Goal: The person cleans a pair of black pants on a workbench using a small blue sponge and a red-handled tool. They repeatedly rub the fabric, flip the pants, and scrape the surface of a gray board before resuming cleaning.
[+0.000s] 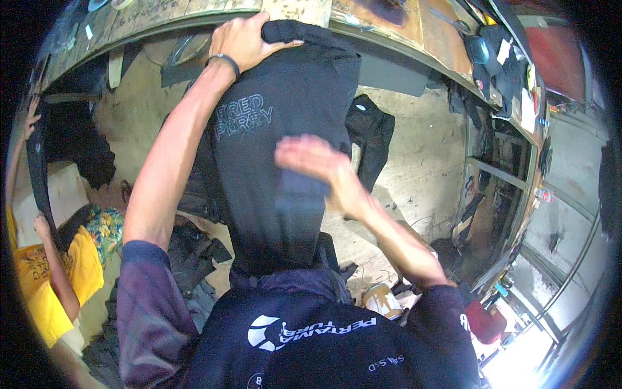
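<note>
A long black garment [259, 168] stretches from the table's edge down to my lap, with outlined lettering on its upper left part. My left hand [240, 42] is closed on its top edge, the thumb lying across the folded cloth. Over the middle of the garment, my right hand [314, 162] is blurred by motion, its fingers stretched out flat and close together. Just below that hand is a smeared bluish-dark patch [301, 188]; whether it is a separate piece of cloth or a shadow I cannot tell.
Ahead runs a worn wooden table [175, 14]. Another black cloth piece [372, 136] lies right of the garment. Dark scraps [194, 259] cover the floor at left, near a person in a yellow shirt [58, 279] handling a black strip. A tin [382, 301] stands right of my lap.
</note>
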Available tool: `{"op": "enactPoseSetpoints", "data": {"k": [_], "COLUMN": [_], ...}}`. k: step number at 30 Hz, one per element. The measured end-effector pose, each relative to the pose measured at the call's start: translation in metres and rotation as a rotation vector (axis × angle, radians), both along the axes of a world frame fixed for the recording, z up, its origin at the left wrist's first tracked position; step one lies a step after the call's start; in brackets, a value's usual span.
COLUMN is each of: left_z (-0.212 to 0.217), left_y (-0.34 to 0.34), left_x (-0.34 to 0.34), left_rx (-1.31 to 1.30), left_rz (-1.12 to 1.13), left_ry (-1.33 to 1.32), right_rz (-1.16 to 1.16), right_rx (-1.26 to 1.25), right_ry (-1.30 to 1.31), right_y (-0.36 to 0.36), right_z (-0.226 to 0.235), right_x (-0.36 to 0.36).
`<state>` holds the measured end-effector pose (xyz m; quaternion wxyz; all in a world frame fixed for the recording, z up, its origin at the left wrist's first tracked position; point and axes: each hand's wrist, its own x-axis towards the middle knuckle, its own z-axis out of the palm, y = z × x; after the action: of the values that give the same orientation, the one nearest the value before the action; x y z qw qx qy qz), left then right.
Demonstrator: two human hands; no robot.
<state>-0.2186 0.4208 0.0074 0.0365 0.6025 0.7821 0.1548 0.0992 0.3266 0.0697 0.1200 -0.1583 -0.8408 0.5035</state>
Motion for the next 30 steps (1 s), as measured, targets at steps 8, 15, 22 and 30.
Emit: {"op": "enactPoseSetpoints", "data": {"k": [8, 15, 22, 30], "left_z": [0.013, 0.024, 0.016, -0.048], "left_y": [0.000, -0.095, -0.471, -0.465], "left_x": [0.006, 0.035, 0.196, 0.091], "left_rx": [-0.304, 0.342, -0.422, -0.774], "left_rz": [0.078, 0.092, 0.143, 0.231], "left_ry": [-0.220, -0.180, -1.063, -0.252], "right_rz": [-0.642, -0.998, -0.963, -0.747], "right_rx": [0.639, 0.546, 0.537, 0.609], "right_ry": [-0.113, -0.078, -0.065, -0.247], "right_y": [0.029, 0.055, -0.028, -0.081], "right_z": [-0.001, -0.103, -0.061, -0.056], "right_x": [-0.016, -0.025, -0.003, 0.048]}}
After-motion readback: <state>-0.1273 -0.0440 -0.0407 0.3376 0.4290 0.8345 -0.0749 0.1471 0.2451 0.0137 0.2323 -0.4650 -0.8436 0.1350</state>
